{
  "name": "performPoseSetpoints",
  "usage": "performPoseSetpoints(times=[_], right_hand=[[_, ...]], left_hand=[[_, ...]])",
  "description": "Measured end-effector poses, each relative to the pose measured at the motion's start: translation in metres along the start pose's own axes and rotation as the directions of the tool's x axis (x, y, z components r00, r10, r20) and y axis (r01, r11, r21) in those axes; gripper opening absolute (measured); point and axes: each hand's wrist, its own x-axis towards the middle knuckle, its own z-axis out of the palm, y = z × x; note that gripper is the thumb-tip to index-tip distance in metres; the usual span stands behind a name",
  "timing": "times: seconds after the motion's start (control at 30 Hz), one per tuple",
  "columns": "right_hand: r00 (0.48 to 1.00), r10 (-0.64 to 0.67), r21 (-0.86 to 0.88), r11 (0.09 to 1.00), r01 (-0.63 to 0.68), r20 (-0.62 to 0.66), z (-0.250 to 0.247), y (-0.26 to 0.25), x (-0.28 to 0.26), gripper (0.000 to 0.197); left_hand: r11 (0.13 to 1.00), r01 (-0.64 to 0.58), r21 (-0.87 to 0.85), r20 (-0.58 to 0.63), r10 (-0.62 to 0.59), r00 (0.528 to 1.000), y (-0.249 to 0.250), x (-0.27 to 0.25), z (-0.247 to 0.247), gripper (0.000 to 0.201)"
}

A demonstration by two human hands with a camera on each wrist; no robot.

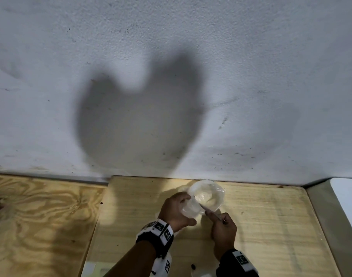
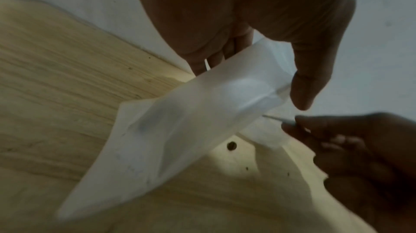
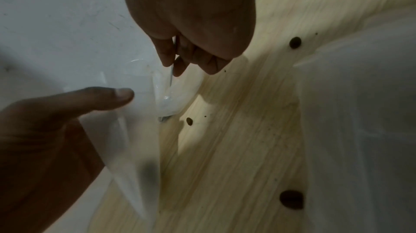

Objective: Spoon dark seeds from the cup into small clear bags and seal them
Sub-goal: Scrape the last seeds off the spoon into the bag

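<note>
Our left hand [image 1: 176,211] pinches a small clear bag [image 1: 189,206] open; beside it, our right hand [image 1: 224,229] grips a spoon [image 1: 208,211] reaching its mouth.

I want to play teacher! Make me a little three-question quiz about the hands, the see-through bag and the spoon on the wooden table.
1. True or false: the left hand holds the small clear plastic bag up off the pale wooden table.
2. What does the right hand pinch? A) the thin metal spoon B) a pair of scissors C) a bottle cap
3. Fill in: the spoon's tip points toward the round clear plastic ____ by the wall.

Key: 1 true; 2 A; 3 cup
</note>
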Motion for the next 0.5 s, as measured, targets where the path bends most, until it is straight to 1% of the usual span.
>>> performPoseSetpoints(times=[0.1, 0.17, 0.33, 0.5], right_hand=[[0.999, 0.054, 0.034, 0.998, -0.054, 0.002, 0.001, -0.003, -0.001, 0.046], [0.995, 0.101, 0.056, 0.993, -0.102, 0.01, 0.001, -0.004, -0.002, 0.046], [0.981, 0.19, 0.107, 0.975, -0.193, 0.035, 0.001, -0.011, -0.005, 0.044], [0.973, 0.224, 0.152, 0.962, -0.229, 0.046, -0.001, -0.017, -0.007, 0.047]], left_hand=[[0.985, -0.09, 0.147, 0.052, 0.083, 0.995, -0.005, -0.006, 0.006, 0.084], [0.969, -0.122, 0.216, 0.068, 0.11, 0.992, -0.01, -0.01, 0.009, 0.085], [0.966, -0.129, 0.224, 0.047, 0.122, 0.991, -0.015, -0.015, 0.009, 0.083], [0.97, -0.132, 0.203, 0.006, 0.133, 0.991, -0.011, -0.011, 0.001, 0.078]])
